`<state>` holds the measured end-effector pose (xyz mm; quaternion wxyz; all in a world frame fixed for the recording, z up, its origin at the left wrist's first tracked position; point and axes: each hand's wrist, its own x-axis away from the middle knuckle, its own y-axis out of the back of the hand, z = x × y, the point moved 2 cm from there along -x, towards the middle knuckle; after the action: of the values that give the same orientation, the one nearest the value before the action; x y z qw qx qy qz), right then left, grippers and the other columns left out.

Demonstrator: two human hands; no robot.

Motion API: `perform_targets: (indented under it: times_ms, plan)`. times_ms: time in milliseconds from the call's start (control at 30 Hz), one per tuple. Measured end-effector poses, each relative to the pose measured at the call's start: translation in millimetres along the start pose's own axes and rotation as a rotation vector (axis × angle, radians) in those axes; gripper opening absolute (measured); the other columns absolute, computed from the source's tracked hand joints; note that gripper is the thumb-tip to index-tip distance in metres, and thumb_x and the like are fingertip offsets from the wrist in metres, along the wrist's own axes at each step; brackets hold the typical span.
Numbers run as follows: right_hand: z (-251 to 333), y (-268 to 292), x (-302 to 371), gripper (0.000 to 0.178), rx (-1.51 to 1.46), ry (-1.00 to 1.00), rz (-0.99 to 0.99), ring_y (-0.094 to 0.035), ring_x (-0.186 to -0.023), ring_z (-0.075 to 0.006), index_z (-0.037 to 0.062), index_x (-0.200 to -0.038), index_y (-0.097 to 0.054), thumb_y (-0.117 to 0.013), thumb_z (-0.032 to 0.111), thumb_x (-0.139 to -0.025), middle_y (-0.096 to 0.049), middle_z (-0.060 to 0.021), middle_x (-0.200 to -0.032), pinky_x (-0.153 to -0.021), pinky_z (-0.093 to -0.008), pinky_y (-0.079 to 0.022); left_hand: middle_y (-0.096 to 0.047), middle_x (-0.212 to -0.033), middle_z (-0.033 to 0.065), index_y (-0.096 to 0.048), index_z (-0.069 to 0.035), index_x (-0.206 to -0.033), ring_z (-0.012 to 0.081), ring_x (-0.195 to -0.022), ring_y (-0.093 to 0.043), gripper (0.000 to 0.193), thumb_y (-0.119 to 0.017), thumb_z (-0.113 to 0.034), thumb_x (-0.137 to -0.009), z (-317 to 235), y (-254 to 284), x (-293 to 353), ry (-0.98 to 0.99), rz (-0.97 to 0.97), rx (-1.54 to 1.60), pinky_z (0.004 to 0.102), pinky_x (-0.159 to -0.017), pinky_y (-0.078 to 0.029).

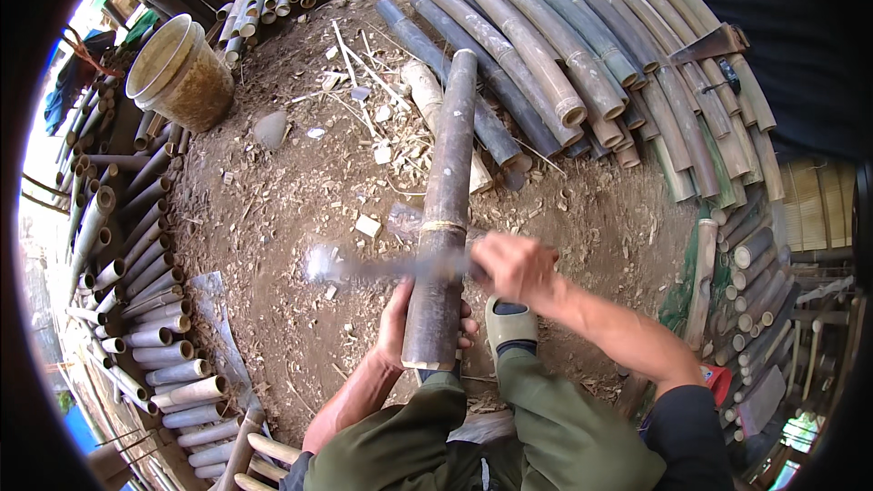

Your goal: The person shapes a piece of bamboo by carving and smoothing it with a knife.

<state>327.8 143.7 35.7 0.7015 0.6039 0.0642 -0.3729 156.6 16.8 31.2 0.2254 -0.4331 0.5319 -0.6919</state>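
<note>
A dark, thick bamboo pole (449,159) points away from me, its near end just above my knees. My left hand (396,320) is wrapped round its lower part from beneath, with fingertips showing at the right side. In a closed grip, my right hand (516,265) holds a large knife by the handle. The knife's blade (373,267), smeared by motion, lies across the bamboo below a pale ring at a node. Whether the edge touches the bamboo, I cannot tell. Beyond, a paler bamboo piece (423,91) lies on the ground, partly behind the pole.
Wood chips and shavings cover the dirt floor (273,209). Bamboo poles (536,55) lie in a pile at the far right, with a hatchet (709,45) on them. Stacked bamboo (177,373) lines the left. A dirty bucket (186,77) stands far left, near a stone (270,130).
</note>
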Motion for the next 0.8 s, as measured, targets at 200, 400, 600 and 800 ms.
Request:
perform_targets:
  times_ms: [200, 400, 600, 800]
  plan:
    - [17, 16, -19, 0.029, -0.16, 0.1, -0.095, -0.049, -0.043, -0.0124, 0.006, -0.083, -0.057, -0.059, 0.03, -0.099, -0.058, -0.0093, -0.068, -0.034, -0.028, -0.046, -0.065, -0.111, 0.0259, -0.044, 0.002, -0.139, 0.0407, -0.096, -0.068, 0.085, -0.034, -0.07, -0.096, -7, 1, 3, -0.02, -0.021, -0.057, 0.0525, -0.077, -0.06]
    - [-1, 6, -7, 0.024, -0.039, -0.178, 0.086, -0.05, -0.046, -0.0125, 0.0032, -0.086, -0.057, -0.058, 0.024, -0.099, -0.058, -0.0087, -0.066, -0.034, -0.0277, -0.045, -0.067, -0.104, 0.0187, -0.052, -0.002, -0.132, 0.0329, -0.082, -0.071, 0.084, -0.037, -0.074, -0.093, -6, -3, 1, -0.103, -0.152, -0.15, 0.0481, -0.069, -0.061]
    - [-27, -8, -7, 0.027, -0.067, -0.575, 0.195, -0.051, -0.047, -0.0124, 0.0043, -0.078, -0.056, -0.061, 0.022, -0.097, -0.058, -0.008, -0.067, -0.034, -0.0273, -0.044, -0.065, -0.107, 0.0255, -0.047, 0.001, -0.136, 0.0412, -0.088, -0.07, 0.081, -0.036, -0.069, -0.096, -7, 0, -4, -0.086, -0.176, -0.034, 0.0534, -0.072, -0.061]
    - [-29, -11, -3, 0.023, 0.021, -0.44, 0.167, -0.056, -0.048, -0.0127, 0.0038, -0.084, -0.058, -0.061, 0.022, -0.097, -0.059, -0.0076, -0.067, -0.037, -0.0256, -0.05, -0.065, -0.108, 0.0243, -0.044, 0.003, -0.139, 0.0382, -0.093, -0.069, 0.08, -0.036, -0.065, -0.097, -7, -2, -5, -0.067, -0.113, -0.113, 0.0546, -0.079, -0.059]
